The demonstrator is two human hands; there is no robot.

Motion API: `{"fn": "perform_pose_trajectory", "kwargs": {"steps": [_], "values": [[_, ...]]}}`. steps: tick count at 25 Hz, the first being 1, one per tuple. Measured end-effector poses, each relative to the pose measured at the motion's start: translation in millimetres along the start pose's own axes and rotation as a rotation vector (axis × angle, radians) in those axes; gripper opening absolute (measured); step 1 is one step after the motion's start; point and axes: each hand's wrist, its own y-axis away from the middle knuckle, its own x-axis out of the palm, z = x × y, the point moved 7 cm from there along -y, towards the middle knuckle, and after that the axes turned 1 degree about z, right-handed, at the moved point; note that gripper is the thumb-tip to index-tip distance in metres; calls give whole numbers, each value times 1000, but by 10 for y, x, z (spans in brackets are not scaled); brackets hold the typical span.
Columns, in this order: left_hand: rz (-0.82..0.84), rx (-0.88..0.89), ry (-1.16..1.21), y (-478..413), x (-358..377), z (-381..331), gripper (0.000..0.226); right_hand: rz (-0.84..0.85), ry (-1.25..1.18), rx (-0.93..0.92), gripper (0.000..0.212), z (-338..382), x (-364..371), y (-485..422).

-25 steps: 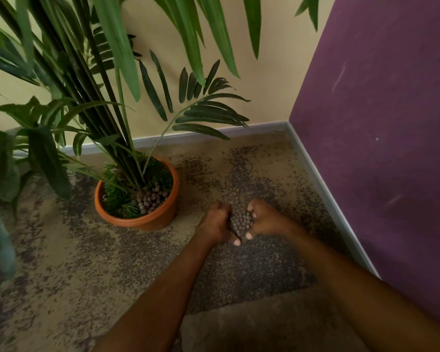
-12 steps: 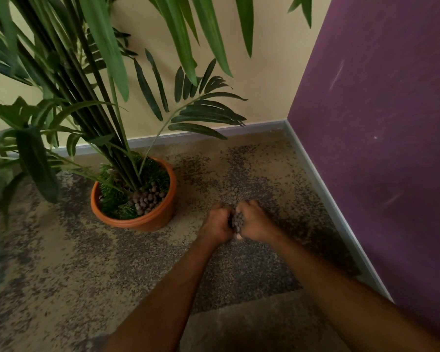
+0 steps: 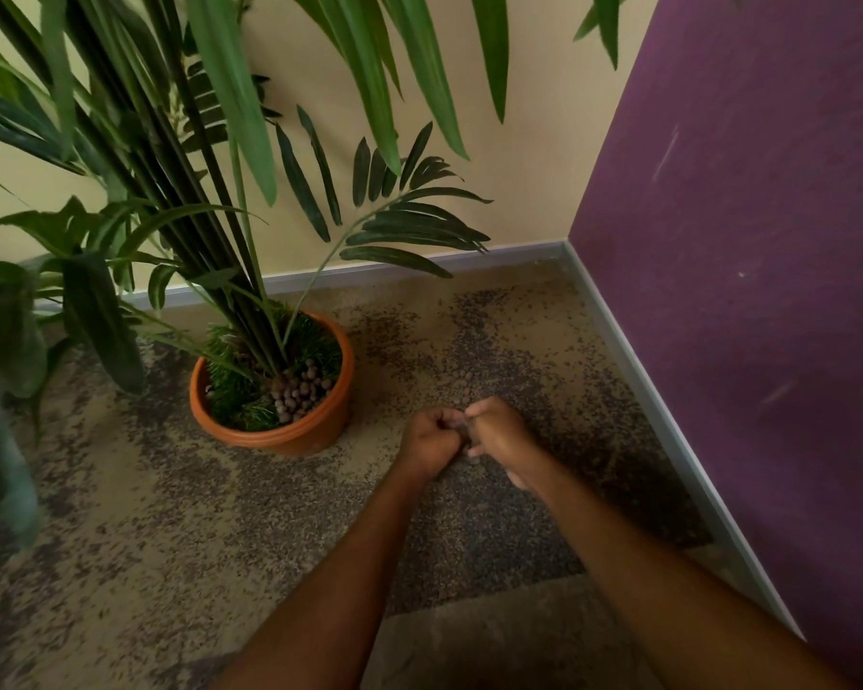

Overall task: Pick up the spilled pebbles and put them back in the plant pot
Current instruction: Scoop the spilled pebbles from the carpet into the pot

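Both hands were curled shut and pressed together over the carpet, the left hand balled into a fist, the right hand folded against it, knuckle to knuckle. Between them only a dark sliver showed; whether pebbles were caught in there could not be made out, as that spot was blurred and shadowed. Fingers were tight, no gap to speak of.

Off to the left of the hands sat the plant pot, orange, round, upright on the carpet. Inside it, a heap of brown pebbles was piled on the near right side, against the stems and beside a tuft of green. Pot and hands were near each other but apart, with bare carpet between.

Long palm leaves arched over the pot and out toward the corner, hanging above the floor but well clear of the hands. More foliage crowded the left edge. A cream wall ran behind, a purple wall closed in on the right, and a grey skirting board traced the foot of both. That carpet was mottled tan and dark, so loose pebbles on it were hard to tell from the pattern.

No writing or labels could be read anywhere.
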Motion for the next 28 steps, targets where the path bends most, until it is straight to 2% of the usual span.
{"fn": "perform_pose_trajectory", "kwargs": {"steps": [3,6,11,15,20,28], "values": [[-12,-119,239,31,20,72,32,58,-308,120,38,-106,88,-17],[16,-212,405,45,57,131,30,98,-423,171,33,-206,111,-8],[94,-252,689,136,106,51,32,67,-663,235,36,-261,39,-15],[102,-295,909,282,192,-119,30,114,-915,256,40,-158,133,76],[49,-293,1013,468,209,-248,33,119,-996,255,39,-21,170,201],[35,-217,1271,757,-96,-538,34,235,-1084,219,31,382,203,513]]}}
